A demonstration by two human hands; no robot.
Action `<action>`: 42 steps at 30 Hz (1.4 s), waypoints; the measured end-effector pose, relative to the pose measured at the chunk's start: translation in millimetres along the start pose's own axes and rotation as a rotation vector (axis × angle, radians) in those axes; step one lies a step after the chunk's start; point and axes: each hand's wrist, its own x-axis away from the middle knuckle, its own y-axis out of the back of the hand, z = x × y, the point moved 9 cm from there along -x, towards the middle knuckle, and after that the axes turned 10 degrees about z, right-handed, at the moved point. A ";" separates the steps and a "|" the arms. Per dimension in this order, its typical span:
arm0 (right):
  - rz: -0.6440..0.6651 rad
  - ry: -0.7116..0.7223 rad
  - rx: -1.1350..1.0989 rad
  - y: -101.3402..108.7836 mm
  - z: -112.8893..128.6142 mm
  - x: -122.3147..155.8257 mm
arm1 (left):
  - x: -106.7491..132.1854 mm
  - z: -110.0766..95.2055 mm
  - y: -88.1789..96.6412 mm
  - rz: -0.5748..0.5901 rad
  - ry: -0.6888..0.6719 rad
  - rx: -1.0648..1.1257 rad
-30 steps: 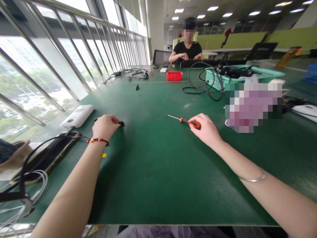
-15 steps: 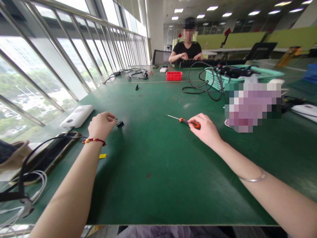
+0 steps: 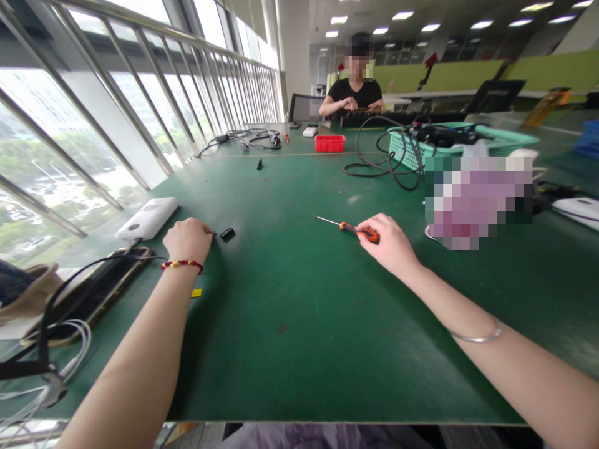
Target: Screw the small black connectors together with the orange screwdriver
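My right hand (image 3: 384,238) holds a screwdriver (image 3: 347,226) by its orange and black handle, low over the green table (image 3: 290,280). The thin metal shaft points left. My left hand (image 3: 188,240) is closed, back of the hand up, close to the table top. A tiny dark bit shows at its fingertips, too small to name, and most of the fingers are hidden. Just right of them lies a small black block-shaped part (image 3: 228,235). A yellow label (image 3: 196,293) lies beside my left forearm.
At left are a white power bank (image 3: 147,218), a phone (image 3: 100,293) and cables. Further off stand a red tray (image 3: 330,144) and a teal basket (image 3: 407,153) with black cables. A pixelated pinkish thing (image 3: 477,193) lies right. A person (image 3: 355,93) sits opposite.
My left hand has moved slightly down and turned, so its fingertips are lower, nearer the table. The right hand and screwdriver stay nearly where they were.
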 end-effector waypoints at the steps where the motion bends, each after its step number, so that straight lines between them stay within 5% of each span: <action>1: 0.001 -0.002 -0.001 -0.1 -0.5 -0.1 | -0.5 0.5 -0.5 0.005 -0.001 -0.001; 12: 0.030 -0.022 0.011 -7.5 -8.5 0.2 | -1.9 1.8 1.7 -0.042 -0.043 0.011; 18: 0.097 -0.030 0.136 -16.6 -8.0 -1.2 | -7.4 -3.8 -2.4 -0.028 -0.141 0.278; 24: 0.125 -0.081 0.030 -17.7 1.8 -0.8 | 3.9 -62.7 -23.2 -0.008 -0.425 0.509; 29: 0.144 0.022 -0.138 -22.1 24.0 1.8 | 84.4 -169.5 -46.3 0.190 -0.938 0.644; 31: 0.187 0.063 -0.198 -27.5 30.3 3.7 | 114.8 -196.1 -50.7 0.221 -1.049 0.640; 34: 0.240 0.083 -0.240 -33.3 34.9 6.7 | 130.2 -204.8 -50.2 0.204 -1.057 0.695; 42: 0.180 0.126 -0.183 -20.4 46.9 10.0 | 112.7 -183.5 -41.6 0.230 -1.023 0.838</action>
